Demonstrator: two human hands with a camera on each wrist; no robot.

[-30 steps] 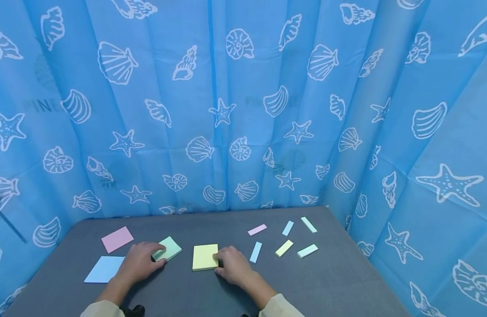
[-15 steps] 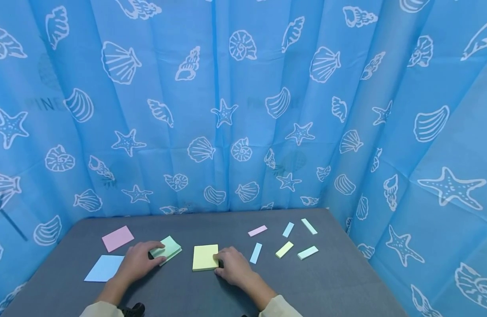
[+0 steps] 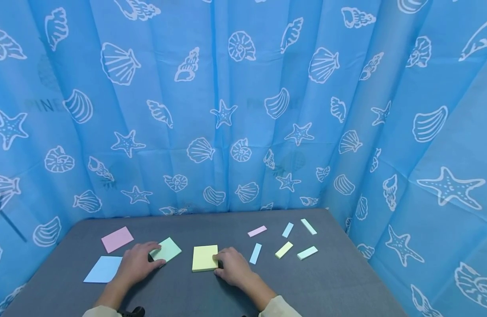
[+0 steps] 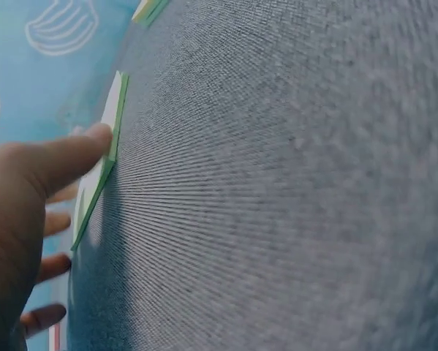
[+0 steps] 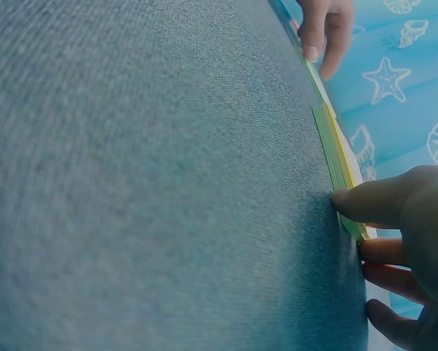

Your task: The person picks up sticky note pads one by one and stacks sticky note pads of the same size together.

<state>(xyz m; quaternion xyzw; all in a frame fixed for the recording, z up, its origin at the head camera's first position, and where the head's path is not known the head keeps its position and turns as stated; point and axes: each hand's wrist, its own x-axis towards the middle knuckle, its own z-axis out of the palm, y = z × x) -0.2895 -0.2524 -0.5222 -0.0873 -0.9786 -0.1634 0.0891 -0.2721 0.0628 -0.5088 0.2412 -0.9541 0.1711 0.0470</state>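
A pale green sticky note pad [image 3: 168, 249] lies turned at an angle, left of the middle of the table. My left hand [image 3: 137, 263] holds its near left corner between thumb and index finger; in the left wrist view the thumb [image 4: 94, 140] is at the green edge and the other fingers are spread. To the right lies a square yellow sticky note pad [image 3: 204, 258]. My right hand [image 3: 233, 265] grips its right side with thumb and fingers. In the right wrist view, green layers [image 5: 328, 142] show beneath the yellow top.
On the grey table [image 3: 188, 299], a pink note [image 3: 117, 239] and a blue note [image 3: 102, 269] lie at left. Several narrow strips, among them a pink strip [image 3: 257, 231] and a yellow strip [image 3: 284, 249], lie scattered at right. A blue shell-patterned curtain [image 3: 235, 123] stands behind.
Half a second ago the green pad showed offset layers at its right edge; now it looks flat and even. My left hand has shifted slightly, while my right hand stays in place.
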